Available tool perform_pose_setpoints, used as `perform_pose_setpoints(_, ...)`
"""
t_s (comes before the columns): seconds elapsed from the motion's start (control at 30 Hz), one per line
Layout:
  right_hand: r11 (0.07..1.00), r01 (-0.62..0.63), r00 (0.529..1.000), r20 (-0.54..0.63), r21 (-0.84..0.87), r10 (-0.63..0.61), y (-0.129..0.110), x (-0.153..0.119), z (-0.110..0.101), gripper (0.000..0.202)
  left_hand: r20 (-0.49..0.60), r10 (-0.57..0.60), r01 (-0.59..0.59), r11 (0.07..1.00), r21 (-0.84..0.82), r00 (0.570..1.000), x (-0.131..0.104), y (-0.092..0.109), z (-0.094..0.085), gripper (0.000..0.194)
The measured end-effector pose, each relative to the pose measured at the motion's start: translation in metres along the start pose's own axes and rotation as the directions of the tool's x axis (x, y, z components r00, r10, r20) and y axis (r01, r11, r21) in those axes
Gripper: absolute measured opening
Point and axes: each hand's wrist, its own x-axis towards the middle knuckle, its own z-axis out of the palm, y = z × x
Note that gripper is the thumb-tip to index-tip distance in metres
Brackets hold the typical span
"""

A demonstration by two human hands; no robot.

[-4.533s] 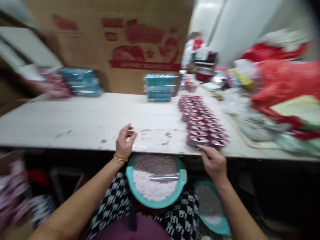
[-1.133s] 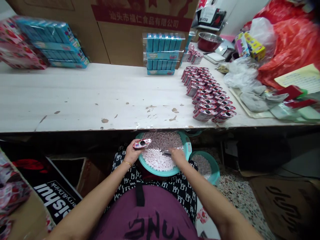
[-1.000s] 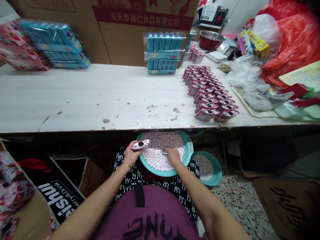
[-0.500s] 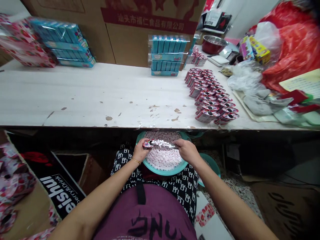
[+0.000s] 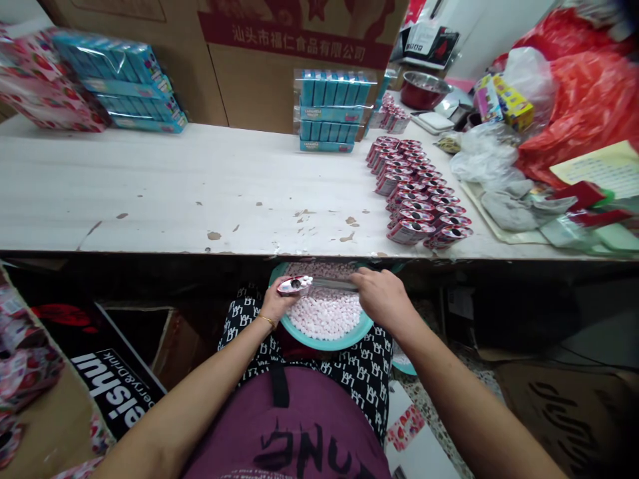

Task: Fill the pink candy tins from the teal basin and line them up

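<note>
My left hand (image 5: 275,303) is closed round a small red and white packet (image 5: 295,285), whose dark round opening faces up. A few white candies show at its right end. My right hand (image 5: 382,293) grips a narrow metallic scoop (image 5: 332,284) that points left, its tip near the packet. Both hands are over a turquoise basin (image 5: 333,344) resting on my lap, which holds many small pale pink candies (image 5: 327,316).
On the white table (image 5: 174,186), rows of red packets (image 5: 410,231) stand at the right. Blue wrapped packs (image 5: 328,113) lean at the back. Plastic bags (image 5: 589,93) lie far right. An open carton (image 5: 54,412) is at lower left.
The white candies that lay along the scoop are mostly gone from it, with a few at the packet's end. My right hand has turned and risen slightly.
</note>
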Motion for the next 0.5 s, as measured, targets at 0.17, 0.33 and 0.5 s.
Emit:
perform_pose_setpoints(0.17,0.985,-0.089,0.994,0.07,0.145,0.079,0.018,-0.001,0.068,0.029,0.04,-0.067,0.073,0.986,-0.149,0.997,-0.002,0.004,0.007,0.053)
perform_pose_setpoints(0.33,0.874,0.147,0.95,-0.313,0.464,0.006,-0.004,0.006,0.091,0.041,0.114,-0.017,0.018,1.0,-0.013,0.993,-0.001,0.019,0.025,0.047)
perform_pose_setpoints(0.5,0.851,0.311,0.899,-0.421,0.424,-0.119,0.014,0.011,0.052,0.049,0.272,0.146,-0.149,0.989,-0.008,0.951,0.003,0.06,0.065,0.049)
